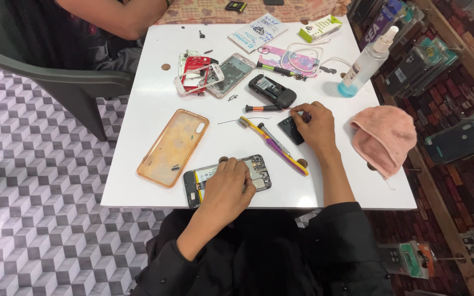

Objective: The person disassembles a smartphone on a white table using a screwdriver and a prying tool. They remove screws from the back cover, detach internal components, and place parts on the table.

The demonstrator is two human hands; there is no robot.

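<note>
Two hands, fingers clamped: left [227, 186] on opened phone [259, 167], right [316, 127] on black part [290, 130].

Table [138, 186]: opened phone [256, 167] at near edge under left hand [227, 186]; case [173, 147] to its left; cloth [385, 137] far right; small part [290, 130], possibly a battery, under right hand [316, 127].

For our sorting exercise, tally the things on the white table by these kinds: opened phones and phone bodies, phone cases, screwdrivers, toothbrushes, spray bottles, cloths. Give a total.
Opened phones and phone bodies: 4 (opened phone under the left hand, red one, silver one, black one)
Phone cases: 1
Screwdrivers: 2
Toothbrushes: 1
Spray bottles: 1
Cloths: 1
Total: 10
</note>
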